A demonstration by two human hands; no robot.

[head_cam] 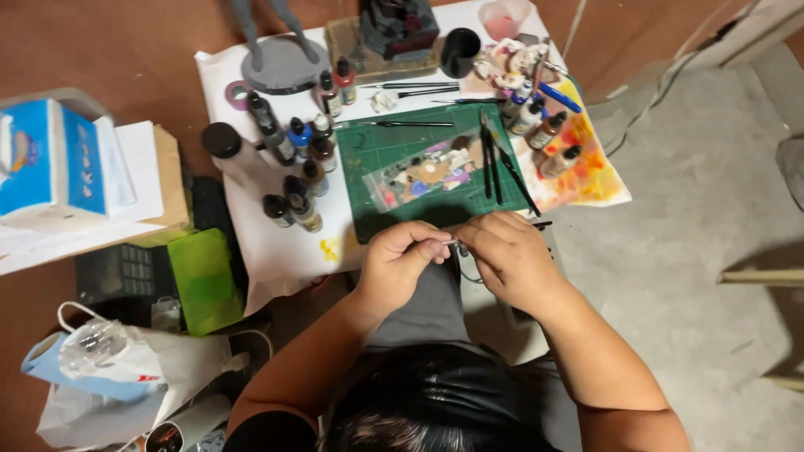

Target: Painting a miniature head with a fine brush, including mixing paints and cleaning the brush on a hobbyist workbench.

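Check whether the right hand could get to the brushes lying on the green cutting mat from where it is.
Probably yes: the right hand sits just below the green cutting mat, nothing between it and the brushes. But it pinches a small part with the left hand.

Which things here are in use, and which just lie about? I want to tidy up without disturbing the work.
In use:
left hand
right hand
small grey piece pinched between the fingertips of both hands

Lying about:
green cutting mat
paint bottles
brushes
black cup
blue box
plastic bag
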